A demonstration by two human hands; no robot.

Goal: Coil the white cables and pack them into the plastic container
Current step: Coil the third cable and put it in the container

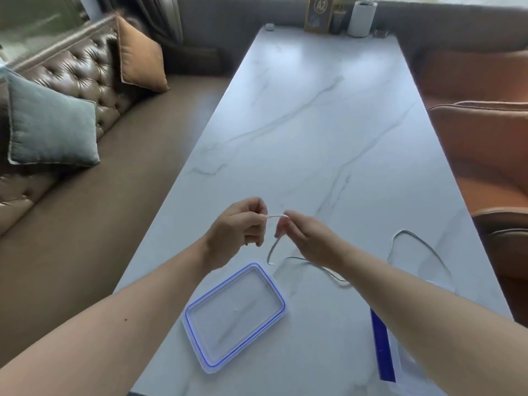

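Observation:
A white cable [303,260] lies in loose curves on the marble table [314,124], trailing right under my right forearm to a big loop [420,247]. My left hand [237,232] pinches one end of the cable above the table. My right hand [303,238] pinches the same cable a short way along, so a short taut piece spans between the two hands. A clear container lid with a blue seal [235,317] lies flat near the front edge. The plastic container [400,355] with a blue clip shows partly beneath my right forearm.
A brown tufted sofa with a grey cushion [51,127] and an orange cushion [140,58] runs along the left. Orange chairs [485,155] stand at the right. A sign [320,12] and a white cylinder [361,18] stand at the table's far end.

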